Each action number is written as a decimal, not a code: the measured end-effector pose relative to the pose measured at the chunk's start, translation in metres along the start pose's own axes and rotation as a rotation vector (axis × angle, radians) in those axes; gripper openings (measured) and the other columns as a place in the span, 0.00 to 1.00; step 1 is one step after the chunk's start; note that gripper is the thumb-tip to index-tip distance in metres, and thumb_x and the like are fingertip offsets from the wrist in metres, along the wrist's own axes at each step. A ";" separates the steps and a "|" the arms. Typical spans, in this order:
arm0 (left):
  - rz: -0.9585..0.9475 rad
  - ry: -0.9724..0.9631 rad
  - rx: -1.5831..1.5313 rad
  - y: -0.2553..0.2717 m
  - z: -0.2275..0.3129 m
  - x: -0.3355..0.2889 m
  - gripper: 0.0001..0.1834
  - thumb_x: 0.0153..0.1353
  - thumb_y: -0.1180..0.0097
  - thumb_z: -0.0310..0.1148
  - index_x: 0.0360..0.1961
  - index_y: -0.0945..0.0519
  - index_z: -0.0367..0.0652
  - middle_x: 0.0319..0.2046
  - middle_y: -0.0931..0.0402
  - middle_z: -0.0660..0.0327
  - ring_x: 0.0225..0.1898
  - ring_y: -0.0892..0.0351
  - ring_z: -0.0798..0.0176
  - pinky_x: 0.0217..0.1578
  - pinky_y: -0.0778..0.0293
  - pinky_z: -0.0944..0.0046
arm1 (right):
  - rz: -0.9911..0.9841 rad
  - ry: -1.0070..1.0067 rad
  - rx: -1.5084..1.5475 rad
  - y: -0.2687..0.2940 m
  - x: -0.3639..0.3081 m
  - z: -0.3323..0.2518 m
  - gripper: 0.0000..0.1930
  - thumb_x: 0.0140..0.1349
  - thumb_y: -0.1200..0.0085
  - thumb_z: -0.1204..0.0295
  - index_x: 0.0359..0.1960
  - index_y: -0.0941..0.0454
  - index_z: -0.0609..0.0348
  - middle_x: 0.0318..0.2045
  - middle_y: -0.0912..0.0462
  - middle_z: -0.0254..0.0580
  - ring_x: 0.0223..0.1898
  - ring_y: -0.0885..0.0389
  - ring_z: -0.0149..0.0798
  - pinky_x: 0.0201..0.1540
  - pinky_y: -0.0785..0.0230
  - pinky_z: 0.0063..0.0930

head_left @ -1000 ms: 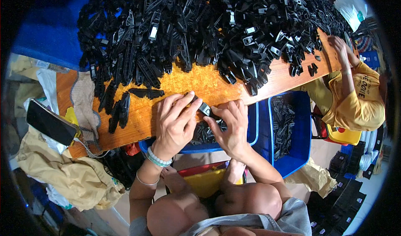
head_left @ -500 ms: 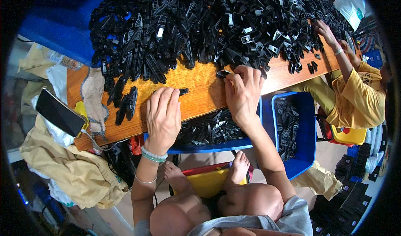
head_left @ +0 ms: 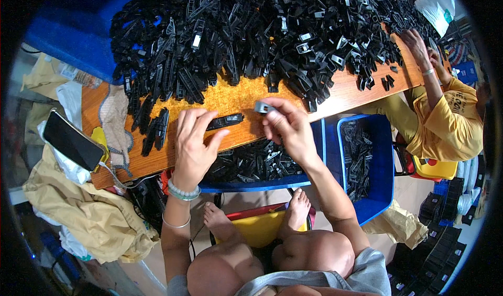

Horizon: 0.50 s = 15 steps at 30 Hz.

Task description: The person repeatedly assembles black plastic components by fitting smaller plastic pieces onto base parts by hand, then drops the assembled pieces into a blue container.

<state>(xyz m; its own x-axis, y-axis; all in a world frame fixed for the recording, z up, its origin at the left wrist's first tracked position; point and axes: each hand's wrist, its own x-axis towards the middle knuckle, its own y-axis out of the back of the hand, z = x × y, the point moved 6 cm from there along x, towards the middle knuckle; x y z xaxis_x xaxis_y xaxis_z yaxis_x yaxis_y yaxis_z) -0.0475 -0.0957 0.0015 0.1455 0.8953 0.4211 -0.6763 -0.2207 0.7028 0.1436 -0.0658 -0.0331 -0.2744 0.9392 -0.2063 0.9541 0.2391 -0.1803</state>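
My right hand (head_left: 288,128) pinches a small plastic clip (head_left: 263,107) with a shiny grey face between thumb and fingers, just above the wooden table (head_left: 144,162). To its left lies a long black plastic piece (head_left: 228,121) on the tabletop. The left end of that piece is beside the fingertips of my left hand (head_left: 193,141), whose thumb and fingers are apart. Beyond both hands rises a big heap of black plastic parts (head_left: 230,39). A few long black pieces (head_left: 156,132) lie separately, left of my left hand.
Blue bins of black parts stand below the table edge, one under my hands (head_left: 257,182) and one at the right (head_left: 385,175). A phone (head_left: 73,140) with a cable leans at the left by a cloth (head_left: 114,120). Another person in a yellow shirt (head_left: 450,120) works at the far right.
My right hand has come back from the heap's edge, lifting the clip. My left hand has spread its thumb and fingers, uncovering more of the long black piece.
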 end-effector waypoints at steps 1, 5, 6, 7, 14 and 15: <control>0.008 0.046 0.007 0.001 -0.005 -0.003 0.16 0.49 0.33 0.24 0.42 0.19 0.34 0.38 0.27 0.53 0.42 0.28 0.50 0.45 0.29 0.54 | -0.073 0.025 -0.117 -0.005 0.000 -0.001 0.14 0.71 0.51 0.72 0.55 0.26 0.62 0.27 0.23 0.30 0.24 0.28 0.22 0.26 0.36 0.15; 0.010 0.070 -0.079 0.004 -0.010 -0.003 0.12 0.50 0.35 0.20 0.38 0.18 0.33 0.34 0.25 0.54 0.40 0.26 0.53 0.42 0.28 0.58 | -0.082 0.167 -0.409 -0.024 0.008 -0.008 0.15 0.64 0.44 0.78 0.52 0.22 0.66 0.33 0.18 0.46 0.26 0.22 0.31 0.33 0.30 0.24; 0.011 0.072 -0.078 0.004 -0.012 -0.003 0.12 0.50 0.35 0.20 0.38 0.18 0.33 0.34 0.25 0.54 0.40 0.26 0.53 0.42 0.28 0.58 | -0.085 0.166 -0.408 -0.024 0.010 -0.008 0.15 0.64 0.44 0.78 0.52 0.22 0.66 0.33 0.18 0.46 0.26 0.22 0.31 0.33 0.30 0.24; 0.009 0.068 -0.101 0.004 -0.013 -0.003 0.12 0.50 0.35 0.19 0.38 0.17 0.33 0.34 0.24 0.55 0.39 0.26 0.53 0.42 0.28 0.59 | -0.094 0.178 -0.459 -0.024 0.011 -0.008 0.14 0.61 0.42 0.78 0.50 0.21 0.65 0.33 0.19 0.47 0.29 0.22 0.35 0.35 0.29 0.26; 0.027 0.044 -0.186 0.002 -0.015 -0.001 0.13 0.48 0.36 0.17 0.38 0.16 0.33 0.32 0.22 0.55 0.36 0.25 0.54 0.38 0.27 0.59 | -0.124 0.480 -0.703 -0.016 0.026 -0.024 0.14 0.48 0.32 0.74 0.38 0.15 0.63 0.33 0.19 0.43 0.40 0.24 0.46 0.46 0.32 0.36; 0.029 0.044 -0.203 0.003 -0.014 0.000 0.13 0.47 0.36 0.16 0.37 0.16 0.33 0.32 0.22 0.55 0.35 0.25 0.54 0.38 0.27 0.59 | -0.139 0.503 -0.693 -0.018 0.026 -0.026 0.13 0.47 0.31 0.73 0.37 0.14 0.62 0.33 0.19 0.42 0.39 0.24 0.45 0.46 0.32 0.37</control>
<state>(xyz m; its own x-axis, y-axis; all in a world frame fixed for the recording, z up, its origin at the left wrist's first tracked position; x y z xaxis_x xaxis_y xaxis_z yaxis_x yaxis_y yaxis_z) -0.0600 -0.0911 -0.0047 0.0951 0.9068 0.4106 -0.8122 -0.1678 0.5587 0.1226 -0.0393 -0.0102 -0.4648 0.8484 0.2534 0.8186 0.3026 0.4882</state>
